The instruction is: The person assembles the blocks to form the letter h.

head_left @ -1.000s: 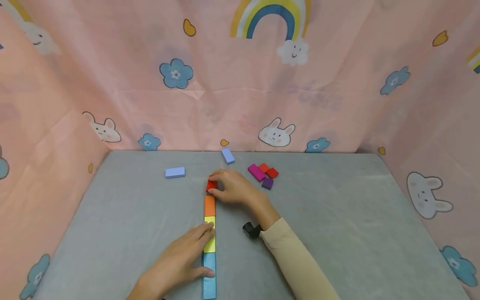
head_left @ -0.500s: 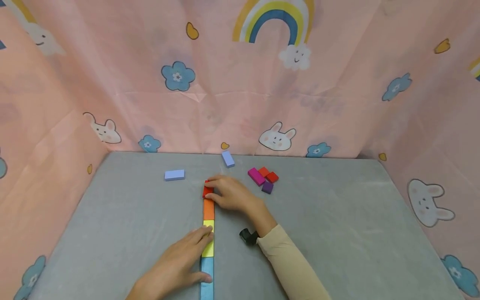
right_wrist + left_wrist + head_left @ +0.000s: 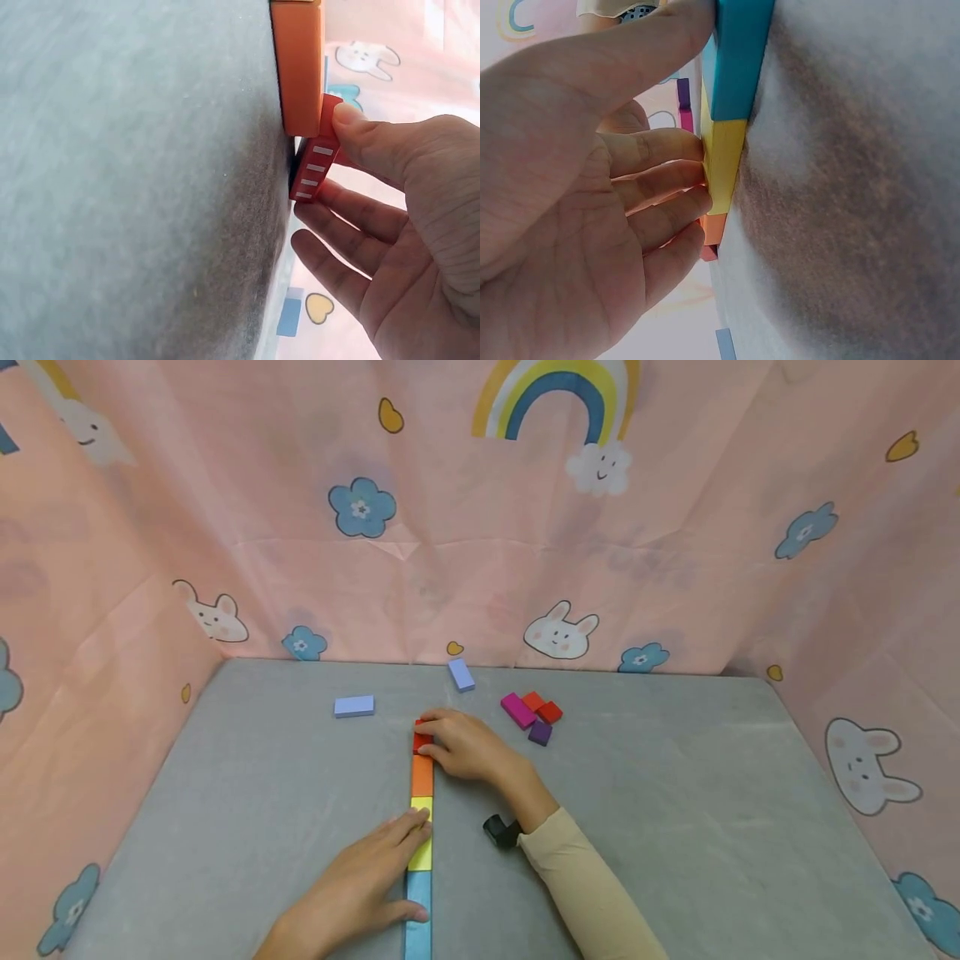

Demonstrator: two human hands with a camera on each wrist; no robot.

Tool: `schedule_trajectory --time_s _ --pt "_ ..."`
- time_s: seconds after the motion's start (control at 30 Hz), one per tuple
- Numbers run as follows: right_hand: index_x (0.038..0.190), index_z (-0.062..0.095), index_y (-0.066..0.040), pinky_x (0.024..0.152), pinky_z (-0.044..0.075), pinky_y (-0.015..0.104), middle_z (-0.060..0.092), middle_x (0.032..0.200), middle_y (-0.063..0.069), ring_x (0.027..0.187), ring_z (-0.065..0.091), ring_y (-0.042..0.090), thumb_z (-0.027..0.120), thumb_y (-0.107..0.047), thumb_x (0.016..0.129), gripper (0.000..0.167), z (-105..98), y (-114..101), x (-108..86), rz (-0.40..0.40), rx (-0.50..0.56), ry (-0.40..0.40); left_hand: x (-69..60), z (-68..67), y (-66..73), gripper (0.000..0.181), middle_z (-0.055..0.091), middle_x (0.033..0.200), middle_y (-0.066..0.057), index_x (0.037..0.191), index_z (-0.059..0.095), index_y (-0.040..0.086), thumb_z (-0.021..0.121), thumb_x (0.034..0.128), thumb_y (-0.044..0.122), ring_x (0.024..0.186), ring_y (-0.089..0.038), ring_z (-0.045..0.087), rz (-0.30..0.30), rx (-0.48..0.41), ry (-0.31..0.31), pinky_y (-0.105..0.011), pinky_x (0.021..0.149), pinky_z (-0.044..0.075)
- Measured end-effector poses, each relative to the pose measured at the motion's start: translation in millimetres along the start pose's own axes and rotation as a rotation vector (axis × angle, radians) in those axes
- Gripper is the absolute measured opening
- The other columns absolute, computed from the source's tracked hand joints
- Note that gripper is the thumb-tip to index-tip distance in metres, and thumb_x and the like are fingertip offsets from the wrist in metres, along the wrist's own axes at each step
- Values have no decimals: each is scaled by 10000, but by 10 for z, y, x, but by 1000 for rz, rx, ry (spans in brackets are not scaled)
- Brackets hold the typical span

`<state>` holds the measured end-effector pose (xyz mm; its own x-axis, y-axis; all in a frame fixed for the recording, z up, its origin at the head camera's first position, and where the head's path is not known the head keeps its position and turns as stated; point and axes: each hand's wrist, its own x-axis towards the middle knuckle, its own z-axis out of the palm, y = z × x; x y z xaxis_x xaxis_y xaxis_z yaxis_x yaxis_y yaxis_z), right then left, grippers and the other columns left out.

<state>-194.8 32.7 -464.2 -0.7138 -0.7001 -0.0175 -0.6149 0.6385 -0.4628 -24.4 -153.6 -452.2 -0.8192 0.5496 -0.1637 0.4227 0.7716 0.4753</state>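
Note:
A straight row of blocks runs away from me on the grey table: blue, yellow and orange. At its far end, my right hand pinches a red block between thumb and fingers, against the orange one. White marks line one side of the red block in the right wrist view, where it sits at a slight angle to the orange block. My left hand lies along the row's left side, its extended fingertips touching the yellow block and its thumb the blue block.
Two pale blue blocks lie apart at the back, one left and one nearer the middle. Right of my right hand is a small cluster with a magenta block, two red-orange blocks and a purple block. A pink curtain encloses the table.
My right hand has drawn the red block towards me, closing the gap to the orange block and straightening it with the row. The left hand has stayed almost still.

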Motion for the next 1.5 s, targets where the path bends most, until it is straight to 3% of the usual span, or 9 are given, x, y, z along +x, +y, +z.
schedule_trajectory --time_s 0.5,0.83,1.1,1.5 --pt "1413 682 -79 1222 483 456 630 1508 109 1422 592 277 661 -215 1057 381 -4 -5 -25 -24 -22 -2 3 1 -2 942 447 1672 -126 1543 511 19 906 797 439 1521 -340 476 -5 7 -5 -556 1211 450" --pt "1413 683 -88 1225 481 448 629 1502 114 1419 590 288 538 -112 1098 348 8 24 -55 -37 -19 -8 6 29 6 958 448 1673 -126 1544 509 15 915 785 438 1527 -343 468 -1 -4 6 -557 1205 456" --pt "1402 688 -75 1248 455 435 624 1516 99 1446 569 274 564 -88 1079 347 -12 12 -46 -47 -12 9 -11 23 -7 942 467 1659 -129 1527 524 -2 926 780 408 1521 -331 477 18 21 39 -530 1229 437" --pt "1359 722 -64 1222 485 446 665 1453 80 1398 598 268 632 -77 1037 334 0 -5 -44 -32 6 38 -12 5 -4 950 452 1669 -130 1546 507 16 914 791 426 1535 -339 460 3 5 12 -556 1215 449"
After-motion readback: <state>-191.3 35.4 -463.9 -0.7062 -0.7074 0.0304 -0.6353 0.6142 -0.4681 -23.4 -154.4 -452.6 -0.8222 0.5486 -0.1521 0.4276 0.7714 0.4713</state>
